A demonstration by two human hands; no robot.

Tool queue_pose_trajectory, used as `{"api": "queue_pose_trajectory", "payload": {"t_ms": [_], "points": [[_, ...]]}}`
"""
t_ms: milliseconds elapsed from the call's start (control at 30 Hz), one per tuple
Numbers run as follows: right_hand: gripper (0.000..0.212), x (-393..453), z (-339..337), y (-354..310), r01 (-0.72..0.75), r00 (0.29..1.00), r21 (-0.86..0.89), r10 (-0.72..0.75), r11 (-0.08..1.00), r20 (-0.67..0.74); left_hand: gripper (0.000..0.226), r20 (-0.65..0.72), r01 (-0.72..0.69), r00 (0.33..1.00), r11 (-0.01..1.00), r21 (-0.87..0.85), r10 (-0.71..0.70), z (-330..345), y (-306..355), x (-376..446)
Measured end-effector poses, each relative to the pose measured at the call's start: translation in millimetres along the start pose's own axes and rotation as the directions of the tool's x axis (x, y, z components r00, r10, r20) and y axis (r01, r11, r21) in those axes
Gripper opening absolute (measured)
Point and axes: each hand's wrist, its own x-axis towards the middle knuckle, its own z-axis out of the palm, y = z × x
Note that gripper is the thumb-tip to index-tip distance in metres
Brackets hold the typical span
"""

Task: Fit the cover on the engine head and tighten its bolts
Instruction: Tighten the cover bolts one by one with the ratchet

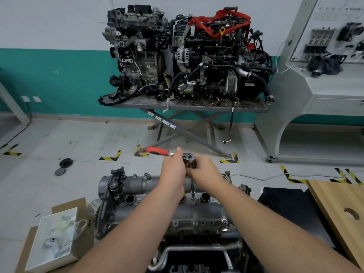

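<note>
A grey metal cover [136,184] sits on the engine head [197,215] in front of me. A ratchet wrench with a red handle [157,150] stands over it, its extension bar [193,189] reaching down to a bolt [193,199] between two round openings. My left hand [174,168] grips the shaft of the ratchet just beside its head. My right hand [204,170] wraps round the ratchet head and the top of the extension. The bolt itself is mostly hidden by the socket.
A cardboard box with a white carton [53,237] lies left of the engine. A wooden board [342,213] is at the right. Two round parts [66,162] lie on the floor. Two engines on a lift table [187,107] stand ahead, a grey training console [315,85] at the right.
</note>
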Motion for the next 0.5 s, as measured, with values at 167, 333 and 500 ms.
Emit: {"api": "queue_pose_trajectory", "payload": {"t_ms": [167,333,500], "points": [[0.02,-3.5,12.4,37.5,-0.141,0.99,-0.283,0.129,0.949,-0.063,0.026,0.2,-0.129,0.979,0.865,0.484,0.035,4.4,25.3,9.2],[0.032,4.9,5.7,46.6,-0.16,0.946,-0.619,0.298,0.769,0.126,0.024,0.383,-0.347,0.924,0.455,0.82,0.013,21.1,46.7,9.4],[0.034,7.7,2.5,41.5,-0.025,0.926,-0.707,0.284,0.707,0.251,0.021,0.556,-0.55,0.83,-0.085,0.831,0.057,36.1,44.0,4.5]]}}
